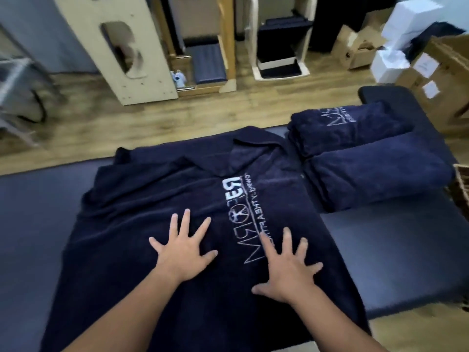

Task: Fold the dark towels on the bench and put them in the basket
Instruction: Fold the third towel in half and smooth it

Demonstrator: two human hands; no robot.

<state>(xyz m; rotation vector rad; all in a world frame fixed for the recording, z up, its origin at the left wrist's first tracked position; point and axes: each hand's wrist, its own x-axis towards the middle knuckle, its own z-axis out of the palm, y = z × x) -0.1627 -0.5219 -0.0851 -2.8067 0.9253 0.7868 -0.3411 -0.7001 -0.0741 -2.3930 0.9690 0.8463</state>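
— Towel (157,199), dark navy, lies spread over the padded bench (396,250), its far edge rumpled and partly turned back. Can you read the stitching?

— Only in part. The pale embroidered logo (243,219) runs away from the viewer and appears mirrored or upside down. Two bold white characters stand at its far end, a round emblem sits in the middle, and large outline letters run nearer. A smaller line of text beside it is too fine to make out.

— And the hands?

— Both lie flat on the cloth with fingers spread wide. The left hand (181,252) rests left of the logo; the right hand (286,270) covers its near end. Neither pinches anything.

— What else is on the bench?

— Two folded towels to the right: the farther one (347,128) shows the same pale logo, the nearer one (375,174) lies just beside it, touching the spread towel's corner. A wicker basket (460,189) peeks in at the right edge, mostly cut off.

— Around it?

— Wood floor (177,118), pale wooden equipment frames (119,47) with dark pads, cardboard boxes (441,80) bearing white labels, unreadable, and white boxes (403,24).
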